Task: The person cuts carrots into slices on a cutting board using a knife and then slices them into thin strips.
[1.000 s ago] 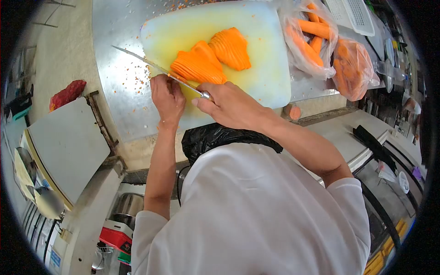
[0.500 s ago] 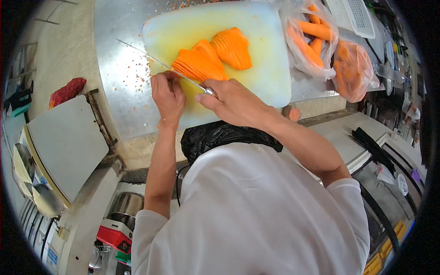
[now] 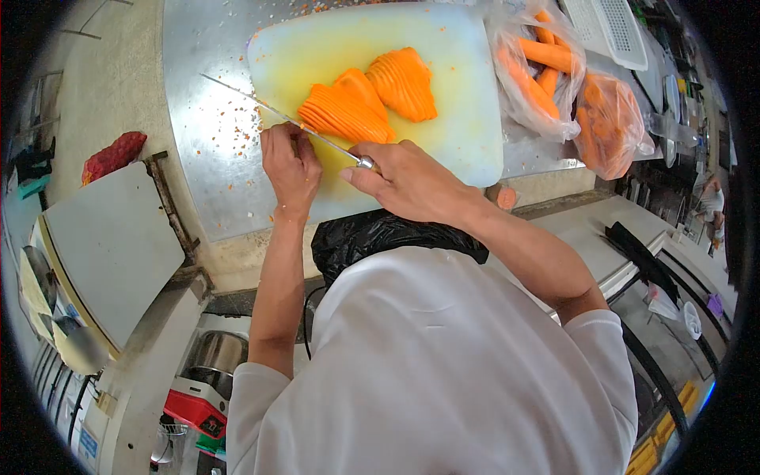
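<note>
My right hand (image 3: 416, 178) is closed round the handle of a long, thin-bladed knife (image 3: 265, 105). The blade slants up to the left, across the near-left part of a white, yellow-stained cutting board (image 3: 467, 142), its tip out over the metal table. Just under the blade, at the board's left edge, my left hand (image 3: 291, 166) has its fingers curled and pressed together; whatever they grip is hidden. Beyond the knife lie fanned stacks of thin carrot slices (image 3: 346, 112), with another fanned stack (image 3: 402, 83) touching them on the right.
Two clear plastic bags of carrots, one (image 3: 534, 71) nearer the board and one (image 3: 608, 123) farther right, stand on the metal table (image 3: 210, 158). Orange crumbs litter the table at left. A carrot end (image 3: 505, 196) sits by the near edge. A white basket (image 3: 621, 32) is at upper right.
The knife's tip has dipped slightly toward me, and my right hand has shifted a little nearer. My left hand and the carrot stacks stay almost the same.
</note>
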Motion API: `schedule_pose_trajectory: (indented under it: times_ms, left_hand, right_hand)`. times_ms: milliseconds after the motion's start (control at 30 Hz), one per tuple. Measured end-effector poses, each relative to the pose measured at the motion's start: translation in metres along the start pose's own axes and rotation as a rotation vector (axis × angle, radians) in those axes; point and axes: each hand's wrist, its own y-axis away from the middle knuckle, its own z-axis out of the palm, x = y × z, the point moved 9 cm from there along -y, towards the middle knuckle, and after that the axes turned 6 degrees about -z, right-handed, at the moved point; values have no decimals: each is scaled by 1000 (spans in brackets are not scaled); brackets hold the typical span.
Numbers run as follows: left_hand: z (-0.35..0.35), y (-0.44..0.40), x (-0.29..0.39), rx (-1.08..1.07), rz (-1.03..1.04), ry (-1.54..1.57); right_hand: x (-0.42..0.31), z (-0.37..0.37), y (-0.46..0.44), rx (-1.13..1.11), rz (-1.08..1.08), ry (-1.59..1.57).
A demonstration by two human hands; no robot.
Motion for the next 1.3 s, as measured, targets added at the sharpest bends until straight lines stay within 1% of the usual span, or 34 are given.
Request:
schedule_pose_trajectory:
  times_ms: [67,167,367,467,567,667,733,867,1000,1100,1167,1200,1300]
  left_hand:
    - [-1,0,0,5,0,11]
    - [-2,0,1,6,1,20]
    - [-2,0,-1,14,-1,36]
    - [-2,0,-1,12,-6,50]
    - [0,0,-5,9,-8,42]
    - [-1,3,-5,13,-31,48]
    - [-3,-2,-5,31,-19,48]
    - [0,-3,1,36,25,42]
    - [3,0,-6,5,-13,38]
    - [1,-1,-4,120,-4,-3]
    - [12,-12,14,112,78,-28]
    - [20,-17,23,106,118,-42]
    - [54,-26,28,-7,1,-196]
  right_hand:
    - [2,1,0,8,8,-13]
    - [-2,-3,-5,18,-66,6]
    - [0,-3,-15,-25,-37,46]
    - [7,4,-16,-13,-106,89]
    - [6,2,-17,32,-80,49]
    - [18,13,-27,-8,-63,106]
    - [23,16,-30,18,-50,83]
    - [15,8,-5,33,10,-7]
    - [26,-12,44,224,45,-117]
    - [57,-28,81,411,88,-152]
    - [79,-39,102,544,116,-190]
    - [92,-43,110,573,165,-221]
    - [120,-54,131,644,281,-279]
